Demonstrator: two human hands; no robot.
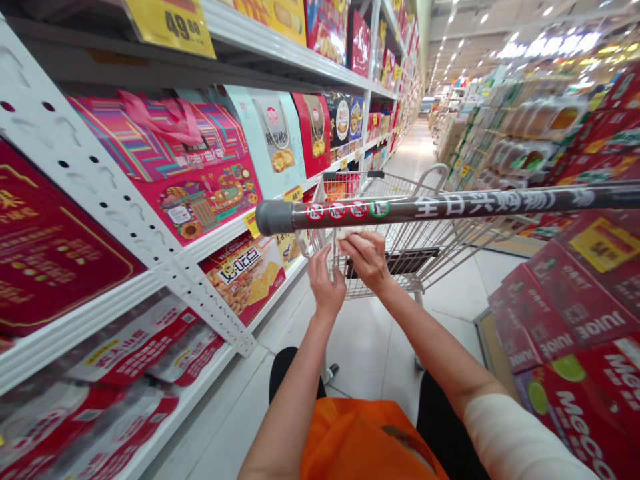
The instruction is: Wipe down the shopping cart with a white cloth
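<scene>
A shopping cart (425,267) of metal wire stands right in front of me, its dark handlebar (390,208) crossing the view above my hands. Just below the bar, my right hand (369,259) is closed, its fingers pinching a small white piece like a tissue (350,233), mostly hidden by the fingers. My left hand (326,285) is close beside it, thumb and fingers apart, near the cart's left wires. I see nothing held in it, and cannot tell whether its fingertips touch the wire.
Shelves on the left carry gift boxes, including a pink striped box (200,167) and a light blue box (273,133); red-labelled packs (135,340) lie lower. Stacked red cartons (560,300) stand close on the right. A tiled aisle (407,150) runs ahead.
</scene>
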